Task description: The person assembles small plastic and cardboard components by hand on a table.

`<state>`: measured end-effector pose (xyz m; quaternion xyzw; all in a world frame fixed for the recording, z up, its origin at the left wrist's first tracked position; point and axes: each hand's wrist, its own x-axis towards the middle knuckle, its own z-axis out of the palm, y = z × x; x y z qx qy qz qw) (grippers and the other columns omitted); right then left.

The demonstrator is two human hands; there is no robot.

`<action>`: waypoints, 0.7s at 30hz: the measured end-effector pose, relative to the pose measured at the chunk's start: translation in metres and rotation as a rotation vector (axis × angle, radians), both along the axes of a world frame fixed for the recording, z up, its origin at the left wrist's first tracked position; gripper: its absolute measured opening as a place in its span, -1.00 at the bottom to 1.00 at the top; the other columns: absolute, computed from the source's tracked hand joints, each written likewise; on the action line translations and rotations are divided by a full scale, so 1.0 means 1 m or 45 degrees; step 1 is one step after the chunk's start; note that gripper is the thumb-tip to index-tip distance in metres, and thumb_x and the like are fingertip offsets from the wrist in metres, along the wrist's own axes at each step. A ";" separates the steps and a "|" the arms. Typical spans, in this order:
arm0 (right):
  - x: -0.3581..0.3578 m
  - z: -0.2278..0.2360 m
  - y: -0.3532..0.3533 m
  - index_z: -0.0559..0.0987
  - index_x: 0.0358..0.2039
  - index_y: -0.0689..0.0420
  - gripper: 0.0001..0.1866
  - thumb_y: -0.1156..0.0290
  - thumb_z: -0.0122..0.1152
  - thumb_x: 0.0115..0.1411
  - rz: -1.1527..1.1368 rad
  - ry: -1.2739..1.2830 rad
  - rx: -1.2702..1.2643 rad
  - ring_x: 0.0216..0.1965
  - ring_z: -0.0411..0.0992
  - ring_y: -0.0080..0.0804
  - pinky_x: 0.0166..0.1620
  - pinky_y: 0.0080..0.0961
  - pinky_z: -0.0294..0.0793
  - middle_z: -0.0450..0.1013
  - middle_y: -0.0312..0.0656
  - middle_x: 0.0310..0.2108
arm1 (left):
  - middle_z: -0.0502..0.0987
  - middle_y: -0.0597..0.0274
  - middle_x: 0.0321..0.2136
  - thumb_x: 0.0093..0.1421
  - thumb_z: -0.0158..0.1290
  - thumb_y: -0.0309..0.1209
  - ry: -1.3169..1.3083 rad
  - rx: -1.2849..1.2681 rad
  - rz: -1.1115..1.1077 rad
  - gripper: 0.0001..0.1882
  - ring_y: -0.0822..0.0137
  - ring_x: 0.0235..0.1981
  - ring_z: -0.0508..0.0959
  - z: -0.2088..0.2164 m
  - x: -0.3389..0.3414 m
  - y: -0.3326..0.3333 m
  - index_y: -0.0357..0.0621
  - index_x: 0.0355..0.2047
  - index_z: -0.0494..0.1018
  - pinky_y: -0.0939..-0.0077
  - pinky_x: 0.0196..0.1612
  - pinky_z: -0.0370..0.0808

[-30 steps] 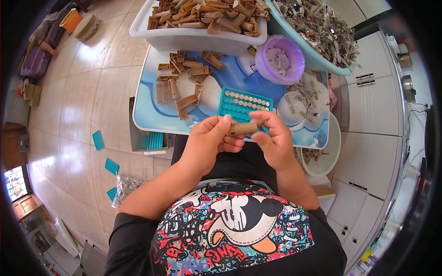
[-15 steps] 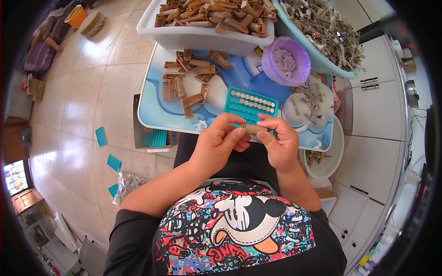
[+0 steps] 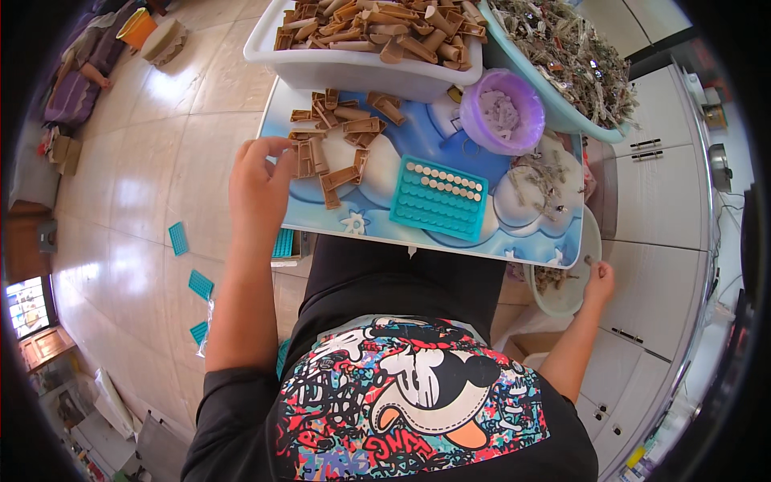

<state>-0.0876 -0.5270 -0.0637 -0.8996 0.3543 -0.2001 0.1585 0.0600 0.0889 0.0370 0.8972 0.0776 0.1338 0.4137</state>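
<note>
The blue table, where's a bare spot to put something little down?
On the blue table there's a bare strip between the brown pieces and the teal tray, plus a patch beyond the tray, left of the purple bowl. It's crowded on the left, with brown pieces beside the left hand, and right of the tray, where grey clumps lie.

Left head-worn fisheye, facing down over table [image 3: 426, 138].
</note>
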 end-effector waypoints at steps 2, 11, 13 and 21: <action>-0.008 -0.014 -0.005 0.51 -0.15 0.20 -0.72 0.39 0.14 0.11 -0.074 0.228 0.066 -0.32 0.44 -0.45 -0.22 -0.53 0.41 0.49 -0.19 -0.32 | 0.46 0.16 -0.37 0.05 0.09 -0.41 0.081 0.045 0.000 -0.82 0.26 -0.44 0.47 -0.004 0.008 0.007 -0.19 -0.32 0.48 0.43 -0.33 0.41; 0.046 0.042 0.075 0.52 -0.14 0.21 -0.71 0.39 0.12 0.12 0.272 -0.378 0.051 -0.15 0.41 -0.38 -0.03 -0.46 0.33 0.47 -0.15 -0.21 | 0.49 0.09 -0.38 -0.02 0.14 -0.41 0.083 0.326 -0.143 -0.84 0.15 -0.36 0.51 -0.030 0.019 0.005 -0.17 -0.41 0.46 0.37 -0.30 0.44; 0.068 0.067 0.127 0.54 -0.23 0.20 -0.76 0.39 0.17 0.09 0.451 -0.379 0.170 -0.26 0.41 -0.44 -0.12 -0.49 0.37 0.47 -0.21 -0.30 | 0.50 0.09 -0.42 0.00 0.12 -0.43 0.012 0.158 -0.176 -0.87 0.20 -0.44 0.50 -0.036 0.024 0.009 -0.17 -0.41 0.48 0.40 -0.35 0.43; 0.099 0.084 0.194 0.52 -0.40 0.16 -0.87 0.41 0.22 0.05 0.657 -0.086 0.104 -0.44 0.38 -0.44 -0.32 -0.54 0.37 0.41 -0.23 -0.47 | 0.43 0.34 -0.51 0.18 -0.01 -0.40 0.079 -0.493 -0.038 -0.59 0.57 -0.62 0.37 -0.012 0.019 0.011 -0.17 0.06 0.31 0.74 -0.60 0.28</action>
